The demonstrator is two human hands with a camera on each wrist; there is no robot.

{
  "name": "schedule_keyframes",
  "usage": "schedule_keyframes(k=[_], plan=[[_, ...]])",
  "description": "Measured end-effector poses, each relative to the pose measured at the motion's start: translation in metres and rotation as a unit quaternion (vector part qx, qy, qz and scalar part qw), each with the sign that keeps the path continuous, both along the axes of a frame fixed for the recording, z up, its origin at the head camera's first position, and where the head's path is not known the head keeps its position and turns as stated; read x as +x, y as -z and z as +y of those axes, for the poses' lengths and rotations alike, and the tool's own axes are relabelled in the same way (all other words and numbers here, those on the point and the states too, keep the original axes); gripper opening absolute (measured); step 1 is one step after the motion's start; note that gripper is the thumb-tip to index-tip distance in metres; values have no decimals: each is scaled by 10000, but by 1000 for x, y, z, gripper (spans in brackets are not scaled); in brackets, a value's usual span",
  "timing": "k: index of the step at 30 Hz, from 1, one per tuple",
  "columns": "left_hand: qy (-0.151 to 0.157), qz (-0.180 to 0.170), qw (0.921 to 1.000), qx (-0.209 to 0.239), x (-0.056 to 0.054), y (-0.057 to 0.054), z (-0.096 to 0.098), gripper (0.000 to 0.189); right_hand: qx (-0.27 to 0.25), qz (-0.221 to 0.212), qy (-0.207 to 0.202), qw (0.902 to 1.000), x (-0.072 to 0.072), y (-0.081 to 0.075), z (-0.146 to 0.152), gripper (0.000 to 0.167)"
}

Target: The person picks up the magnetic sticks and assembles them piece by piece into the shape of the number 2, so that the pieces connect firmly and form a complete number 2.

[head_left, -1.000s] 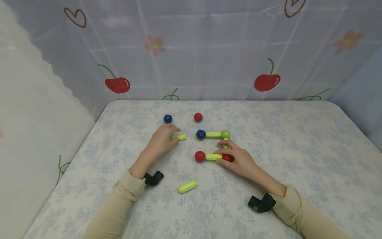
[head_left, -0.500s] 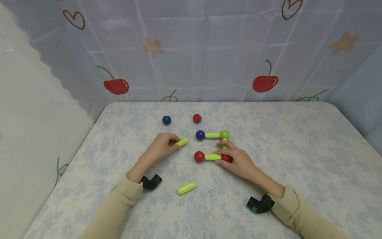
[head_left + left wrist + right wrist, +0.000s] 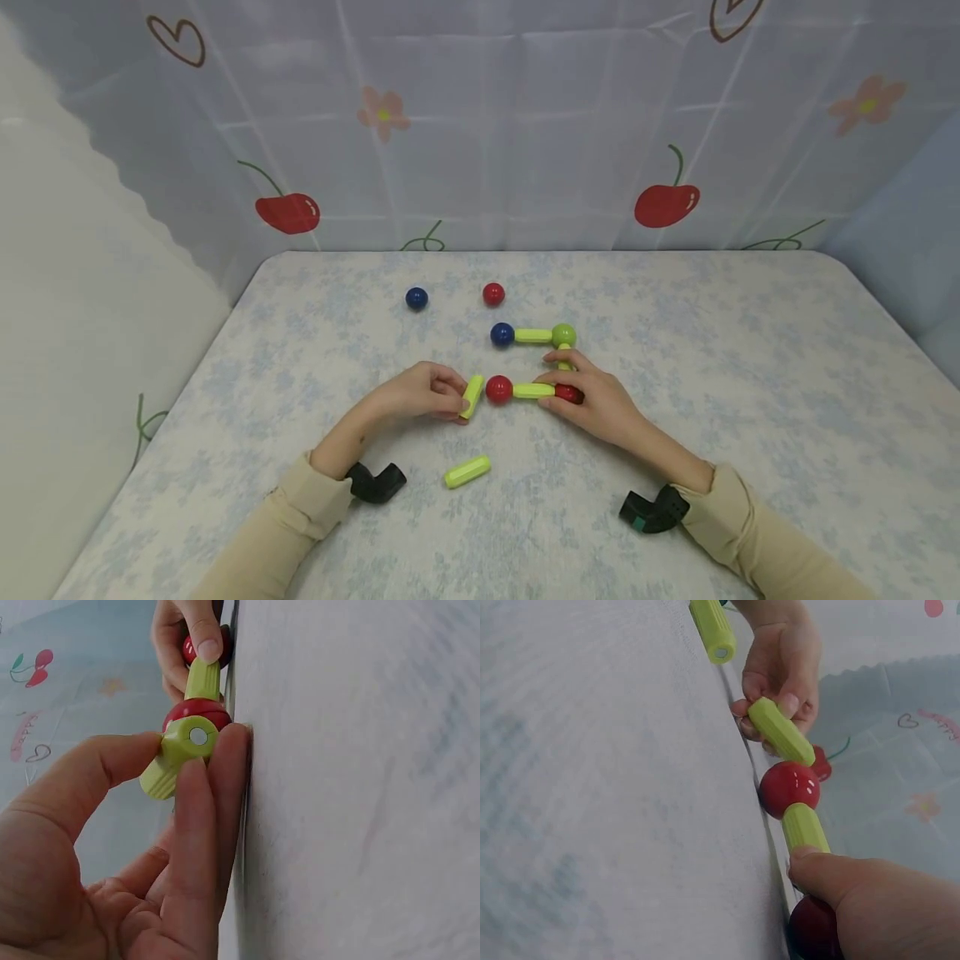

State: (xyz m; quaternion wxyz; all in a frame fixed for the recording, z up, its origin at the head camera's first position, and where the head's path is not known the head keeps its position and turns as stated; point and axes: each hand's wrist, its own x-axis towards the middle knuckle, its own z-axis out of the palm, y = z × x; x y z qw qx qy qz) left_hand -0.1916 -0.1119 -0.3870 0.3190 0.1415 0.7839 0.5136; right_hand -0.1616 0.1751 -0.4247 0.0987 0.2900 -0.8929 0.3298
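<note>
— Pinching what, exactly, is the left hand (image 3: 420, 392) doing there?

— It is gripping a lime stick (image 3: 472, 397) between thumb and fingertips, and the stick's far end is touching, or just about touching, the red ball (image 3: 498, 389) directly to the right of that grip.

— How is its long axis lying?

— It is slanting up and away from the fingers, crosswise to the second lime stick (image 3: 534, 391), which is running on rightward from the ball toward the other hand.

— And the right hand (image 3: 596, 400)?

— It is curling round the far red ball (image 3: 570, 394) and that stick's end, holding the chain down on the table (image 3: 750, 375); so the left hand is the nearer one to the open joint.

— Anything closer to the person?

— A loose lime stick (image 3: 467, 471) is lying just behind the left grip, apart from both hands.

— Beyond the grips?

— A blue ball (image 3: 502, 335) and green ball (image 3: 564, 335) joined by a stick, then a loose red ball (image 3: 492, 293) and a loose blue ball (image 3: 416, 298) farther off
</note>
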Motion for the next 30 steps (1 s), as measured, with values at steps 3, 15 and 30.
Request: schedule_keyframes(k=[3, 15, 30], plan=[[-71, -361, 9991, 186, 3, 1, 1, 25, -12, 10, 10, 10000, -1, 0, 0, 21], [-121, -1210, 9911, 533, 5, 10, 11, 12, 24, -212, 89, 9997, -2, -1, -2, 23], [-37, -1468, 9856, 843, 7, 12, 23, 12, 91, -372, 147, 9992, -8, -5, -3, 26]])
